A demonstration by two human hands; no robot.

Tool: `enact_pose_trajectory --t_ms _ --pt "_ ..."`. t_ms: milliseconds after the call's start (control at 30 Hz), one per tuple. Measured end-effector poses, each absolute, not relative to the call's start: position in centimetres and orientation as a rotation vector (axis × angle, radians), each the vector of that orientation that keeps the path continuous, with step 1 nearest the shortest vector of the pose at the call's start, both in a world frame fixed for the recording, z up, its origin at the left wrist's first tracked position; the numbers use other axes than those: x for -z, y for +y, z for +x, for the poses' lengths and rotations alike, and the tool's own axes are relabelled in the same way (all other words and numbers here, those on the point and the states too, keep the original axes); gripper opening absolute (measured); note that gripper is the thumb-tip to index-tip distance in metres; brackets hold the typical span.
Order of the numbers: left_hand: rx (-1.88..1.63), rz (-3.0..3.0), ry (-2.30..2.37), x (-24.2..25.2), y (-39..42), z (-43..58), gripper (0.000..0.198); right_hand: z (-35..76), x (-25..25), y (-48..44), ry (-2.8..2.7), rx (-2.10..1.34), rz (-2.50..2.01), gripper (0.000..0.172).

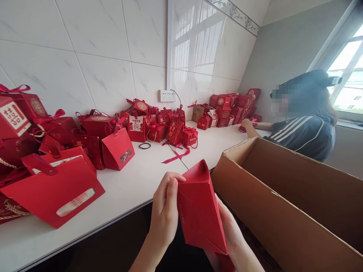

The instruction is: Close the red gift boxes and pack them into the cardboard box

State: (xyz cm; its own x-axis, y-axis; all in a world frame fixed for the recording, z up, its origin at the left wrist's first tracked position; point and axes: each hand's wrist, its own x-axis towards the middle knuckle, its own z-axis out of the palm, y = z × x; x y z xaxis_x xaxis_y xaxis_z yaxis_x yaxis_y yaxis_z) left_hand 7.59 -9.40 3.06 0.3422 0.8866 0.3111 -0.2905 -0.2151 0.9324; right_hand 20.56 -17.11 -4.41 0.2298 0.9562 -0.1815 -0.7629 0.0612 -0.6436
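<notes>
A red gift box is held up between my two hands, in front of the counter's edge. My left hand grips its upper left edge, the thumb lying along the side. Around its right side is my right hand, with the fingers partly hidden behind the box. The box is tilted, and its upper end shows a folded-in hollow. Below it, near my right wrist, part of another red object shows; I cannot make out what it is.
A large open cardboard box stands at the right. Red gift boxes with ribbons crowd the white counter along the tiled wall. A black ring lies among them. A co-worker leans over the counter's far end, near more stacked boxes.
</notes>
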Motion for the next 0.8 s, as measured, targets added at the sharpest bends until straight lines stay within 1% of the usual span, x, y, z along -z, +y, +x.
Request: enact_pose_trajectory --t_ms 100,167,267,367,500,800 --pt "-1.159 1.338 0.587 -2.5 -9.3 7.4 0.036 21.1 4.3 -17.2 -0.332 -1.277 -0.724 0.025" --pt "-1.140 1.300 0.587 -2.4 -9.5 7.5 0.038 21.5 4.1 -17.3 -0.326 -1.210 -0.748 0.023" --pt "-1.124 1.313 0.556 -2.5 -9.9 7.8 0.039 22.1 3.7 -17.4 -0.321 -1.081 -0.805 0.025" --pt "-1.052 1.302 0.502 -2.6 -10.1 7.7 0.035 22.5 3.3 -17.7 -0.338 -0.963 -0.850 0.030" --pt "-0.950 1.240 0.455 -2.5 -10.1 7.4 0.031 22.6 3.3 -18.0 -0.376 -0.884 -0.873 0.033" --pt "-0.887 1.212 0.517 -2.7 -10.1 7.0 0.039 22.6 3.7 -18.0 -0.353 -0.790 -0.888 0.034"
